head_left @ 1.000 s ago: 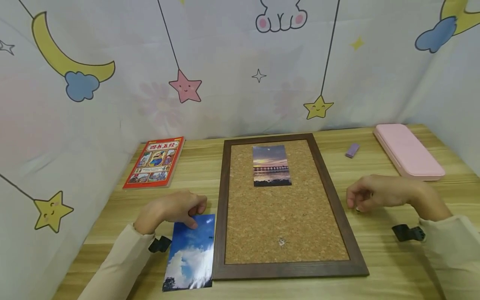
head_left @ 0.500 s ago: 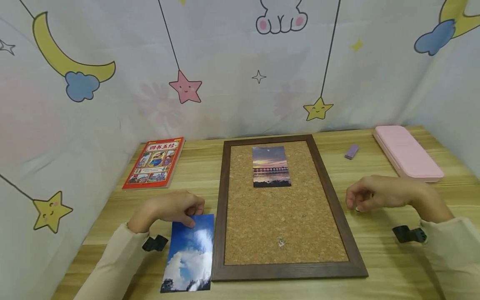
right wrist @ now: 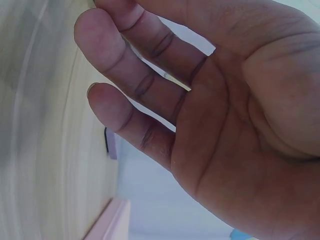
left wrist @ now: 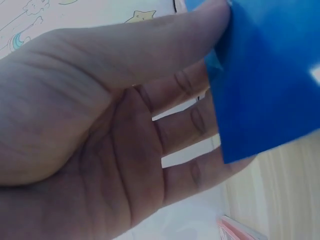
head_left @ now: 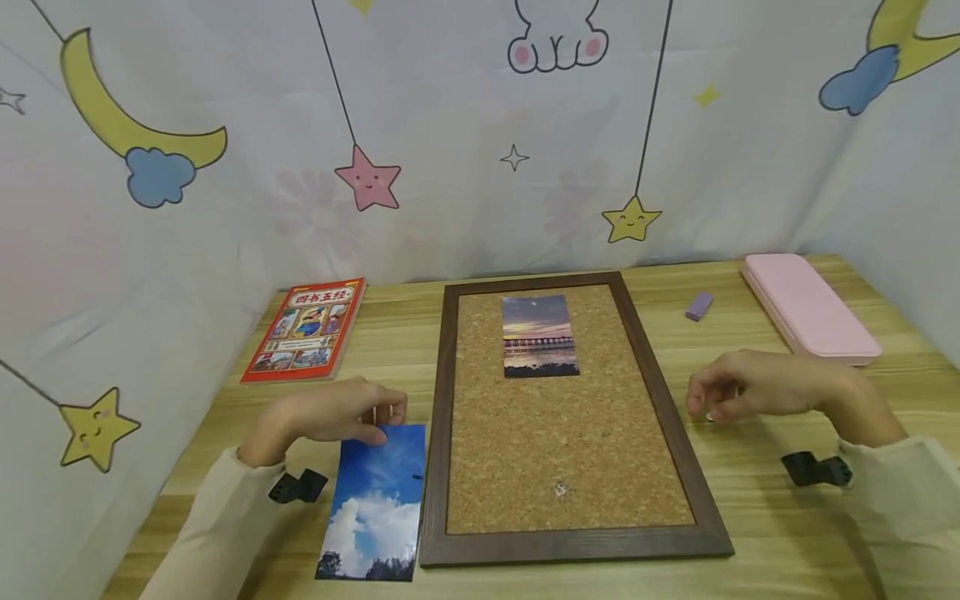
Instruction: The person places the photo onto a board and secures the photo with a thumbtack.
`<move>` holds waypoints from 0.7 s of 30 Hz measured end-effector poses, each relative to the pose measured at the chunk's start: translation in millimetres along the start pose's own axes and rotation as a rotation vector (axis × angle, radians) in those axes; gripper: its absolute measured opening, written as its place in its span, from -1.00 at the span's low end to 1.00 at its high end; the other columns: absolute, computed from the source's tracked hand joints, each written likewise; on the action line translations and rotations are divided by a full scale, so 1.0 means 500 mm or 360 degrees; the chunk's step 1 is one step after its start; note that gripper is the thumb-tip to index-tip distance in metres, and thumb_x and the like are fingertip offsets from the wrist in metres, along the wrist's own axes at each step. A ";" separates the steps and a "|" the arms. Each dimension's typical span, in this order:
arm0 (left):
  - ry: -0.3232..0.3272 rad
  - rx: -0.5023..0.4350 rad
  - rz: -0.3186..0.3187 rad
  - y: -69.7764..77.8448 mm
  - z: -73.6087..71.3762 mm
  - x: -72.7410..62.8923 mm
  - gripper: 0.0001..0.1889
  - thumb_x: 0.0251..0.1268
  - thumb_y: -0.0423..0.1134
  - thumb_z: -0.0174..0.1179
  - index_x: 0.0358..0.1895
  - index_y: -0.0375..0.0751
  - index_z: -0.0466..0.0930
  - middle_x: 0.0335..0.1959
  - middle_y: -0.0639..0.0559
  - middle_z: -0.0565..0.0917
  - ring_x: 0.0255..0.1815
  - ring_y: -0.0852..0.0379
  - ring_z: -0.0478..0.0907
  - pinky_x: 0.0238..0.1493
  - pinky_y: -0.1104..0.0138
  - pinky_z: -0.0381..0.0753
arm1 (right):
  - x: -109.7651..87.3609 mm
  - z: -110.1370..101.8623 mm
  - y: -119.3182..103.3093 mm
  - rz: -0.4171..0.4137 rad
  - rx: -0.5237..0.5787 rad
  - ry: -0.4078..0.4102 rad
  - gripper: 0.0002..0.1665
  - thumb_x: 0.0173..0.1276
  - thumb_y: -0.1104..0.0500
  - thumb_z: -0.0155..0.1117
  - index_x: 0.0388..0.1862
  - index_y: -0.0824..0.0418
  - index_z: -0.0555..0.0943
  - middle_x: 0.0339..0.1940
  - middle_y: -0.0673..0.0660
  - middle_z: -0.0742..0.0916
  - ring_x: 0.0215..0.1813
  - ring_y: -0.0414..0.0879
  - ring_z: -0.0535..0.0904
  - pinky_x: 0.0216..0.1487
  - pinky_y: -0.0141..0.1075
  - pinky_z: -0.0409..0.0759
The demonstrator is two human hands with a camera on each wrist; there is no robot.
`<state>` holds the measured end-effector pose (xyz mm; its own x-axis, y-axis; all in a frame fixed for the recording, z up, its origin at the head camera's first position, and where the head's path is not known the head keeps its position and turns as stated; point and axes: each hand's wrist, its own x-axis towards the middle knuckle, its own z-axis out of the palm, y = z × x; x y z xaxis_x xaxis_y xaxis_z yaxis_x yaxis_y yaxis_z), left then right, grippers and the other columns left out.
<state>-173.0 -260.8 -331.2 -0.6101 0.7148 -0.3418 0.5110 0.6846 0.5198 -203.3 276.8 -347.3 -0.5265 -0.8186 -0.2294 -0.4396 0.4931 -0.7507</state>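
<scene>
- Done, as far as shows: the sunset photo [head_left: 540, 333] lies flat on the upper part of the cork board [head_left: 525, 450]. A small pale spot near its top edge is perhaps a pin; too small to confirm. Judged placed.
- Left to do, my reading: the sky photo [head_left: 375, 508] is off the board, on its left side, just beside the frame. You have it near its top edge; how much of it rests on the counter [head_left: 405, 333], I cannot tell.
- Your left hand [head_left: 322, 412]: thumb [left wrist: 165, 45] on the photo's face, fingers [left wrist: 192, 175] behind it, closed up to a light pinch on the photo.
- Your right hand [head_left: 772, 383]: just off the board's right side, above the counter, fingers loosely bent toward the thumb. A pale speck shows at the tips; pin, nail or nothing held, I cannot tell.
- Lower middle of the cork: a small clear clump [head_left: 561, 488], possibly spare pins.
- Red book [head_left: 307, 329], purple eraser [head_left: 699, 306] and pink case [head_left: 812, 308] sit apart from your hands; they seem to have no part in this.
- Estimate: about halfway, if these two photos are the whole set.
</scene>
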 end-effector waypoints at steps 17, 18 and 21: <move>-0.0056 0.0004 0.0059 0.036 -0.056 0.022 -0.91 0.44 -0.31 0.22 -0.20 -0.03 0.49 -0.34 0.17 0.55 -0.32 0.19 0.49 -0.32 0.33 0.52 | 0.038 -0.010 -0.042 -0.0031 -0.0139 0.0033 -0.87 0.45 0.27 0.26 -0.12 0.06 0.66 -0.39 -0.02 0.66 -0.35 -0.27 0.54 -0.34 -0.34 0.55; -0.0065 0.0007 0.0052 0.038 -0.059 0.023 -0.91 0.44 -0.31 0.21 -0.20 -0.05 0.49 -0.34 0.17 0.54 -0.32 0.19 0.49 -0.32 0.33 0.52 | 0.039 -0.011 -0.045 -0.0030 -0.0137 0.0032 -0.87 0.44 0.27 0.26 -0.13 0.06 0.66 -0.39 -0.03 0.66 -0.35 -0.27 0.53 -0.34 -0.34 0.55; -0.0085 0.0023 0.0031 0.045 -0.069 0.023 -0.91 0.46 -0.32 0.19 -0.19 -0.07 0.47 -0.35 0.15 0.52 -0.31 0.17 0.47 -0.31 0.32 0.49 | 0.044 -0.015 -0.053 -0.0008 -0.0116 0.0027 -0.89 0.43 0.28 0.27 -0.16 0.09 0.65 -0.40 -0.03 0.64 -0.34 -0.25 0.52 -0.34 -0.35 0.54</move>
<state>-189.4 -242.0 -296.8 -0.5670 0.7344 -0.3731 0.5314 0.6722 0.5155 -208.7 247.9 -328.1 -0.5360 -0.8164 -0.2147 -0.4938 0.5095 -0.7047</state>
